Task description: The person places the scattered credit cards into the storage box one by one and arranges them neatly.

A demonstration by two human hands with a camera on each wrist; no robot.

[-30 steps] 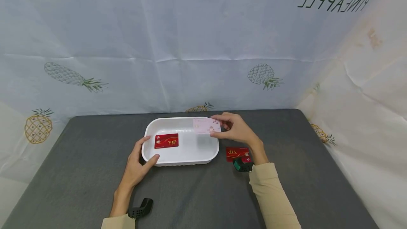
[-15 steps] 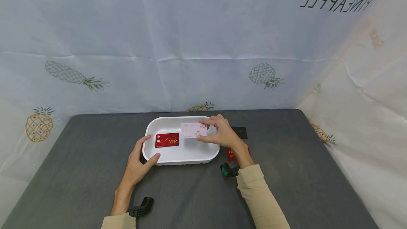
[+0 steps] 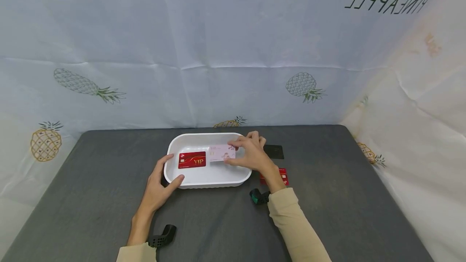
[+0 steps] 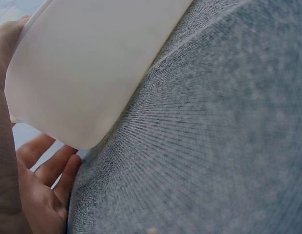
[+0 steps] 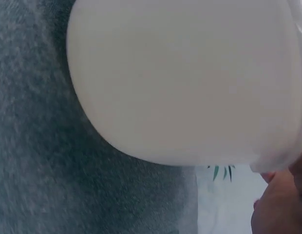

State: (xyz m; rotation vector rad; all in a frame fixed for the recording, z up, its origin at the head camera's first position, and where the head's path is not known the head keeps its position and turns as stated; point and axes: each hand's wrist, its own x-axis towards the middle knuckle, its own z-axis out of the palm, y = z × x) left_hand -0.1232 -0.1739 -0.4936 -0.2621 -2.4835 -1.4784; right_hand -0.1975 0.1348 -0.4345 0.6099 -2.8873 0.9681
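A white plastic tray [image 3: 196, 179] with rounded corners sits on the dark grey table in the head view. My left hand [image 3: 157, 191] holds its left end, thumb and index finger at the rim; in the left wrist view the other fingers [image 4: 53, 165] lie around the tray's outer wall. Inside, on the left, is a red VIP card [image 3: 192, 160]. My right hand [image 3: 251, 153] reaches over the right rim and pinches a pink VIP card [image 3: 220, 153] by its right edge, low inside the tray beside the red card. In the right wrist view the tray's wall [image 5: 180, 83] hides this card.
To the right of the tray lie a black card [image 3: 274, 151] and, nearer me, another red card [image 3: 284, 176], partly hidden by my right wrist. A pineapple-print cloth [image 3: 233, 43] hangs behind the grey table [image 3: 346, 197].
My right hand has carried the pink card left and then down into the tray, beside the red card. The black card has come into view. My left hand stays at the tray.
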